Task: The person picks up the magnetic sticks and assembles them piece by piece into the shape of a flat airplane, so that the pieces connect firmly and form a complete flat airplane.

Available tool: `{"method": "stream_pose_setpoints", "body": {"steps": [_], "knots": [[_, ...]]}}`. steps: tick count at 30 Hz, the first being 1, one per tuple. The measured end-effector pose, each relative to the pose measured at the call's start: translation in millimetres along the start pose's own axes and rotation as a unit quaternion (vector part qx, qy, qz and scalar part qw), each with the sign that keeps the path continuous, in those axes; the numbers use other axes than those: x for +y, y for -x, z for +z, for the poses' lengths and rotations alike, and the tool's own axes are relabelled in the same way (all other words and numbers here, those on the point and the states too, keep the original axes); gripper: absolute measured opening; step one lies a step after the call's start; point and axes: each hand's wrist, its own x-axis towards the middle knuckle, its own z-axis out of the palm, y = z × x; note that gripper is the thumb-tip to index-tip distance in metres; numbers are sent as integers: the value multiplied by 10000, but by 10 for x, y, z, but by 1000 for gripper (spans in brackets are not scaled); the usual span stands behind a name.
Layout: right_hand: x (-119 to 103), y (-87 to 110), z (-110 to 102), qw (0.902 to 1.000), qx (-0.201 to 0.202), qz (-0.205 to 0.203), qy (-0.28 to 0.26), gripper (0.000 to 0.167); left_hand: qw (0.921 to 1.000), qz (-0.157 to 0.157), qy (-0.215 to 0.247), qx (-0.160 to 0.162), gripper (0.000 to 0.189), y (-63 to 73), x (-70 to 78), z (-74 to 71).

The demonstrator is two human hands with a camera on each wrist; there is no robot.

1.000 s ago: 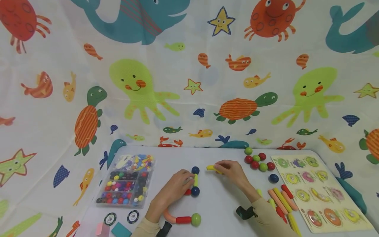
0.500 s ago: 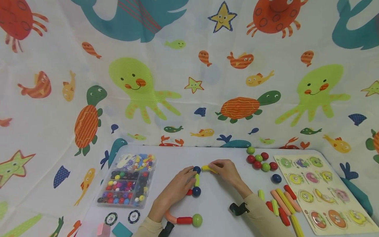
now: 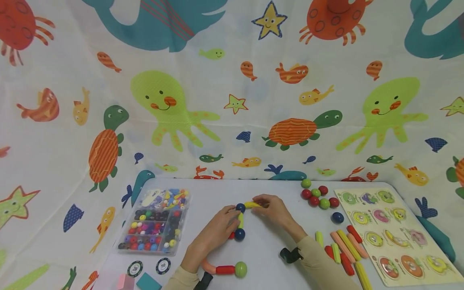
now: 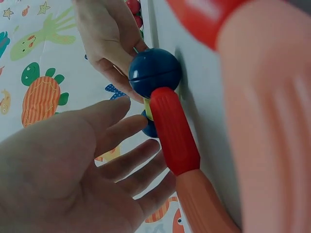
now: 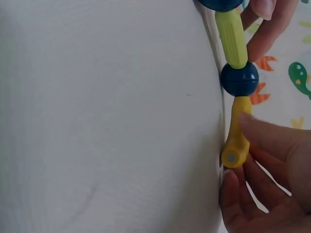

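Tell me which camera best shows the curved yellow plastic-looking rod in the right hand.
Right wrist view: the curved yellow plastic-looking rod is large, one end facing the camera, the other at a glossy blue ball. The head view shows it small, partly covered by the right hand; the left wrist view doesn't clearly show it.

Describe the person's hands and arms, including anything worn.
The left hand and right hand are bare, without gloves. Plain beige sleeves stop short of the hands. A small black device sits near each sleeve's end, its details too dark to make out.
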Motion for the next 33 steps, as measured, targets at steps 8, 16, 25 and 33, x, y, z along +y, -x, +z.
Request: {"method": "stream_pose_setpoints", "body": {"steps": [8,16,25,33], "knots": [[-33,35,-6,9998,134,-96,64,30,9998,96,-137,48,38,6,6,-3],[66,82,-284,9982,586,47,141,28,10000,25,-35,10,38,22,10,-23],[264,316,-985,9902,1367,192,223,32,9999,-90,96,-16,38,39,2,-42],[568,792,-1454,9738,1982,878,684,40,9999,-58,150,3,38,48,10,-58]]}}
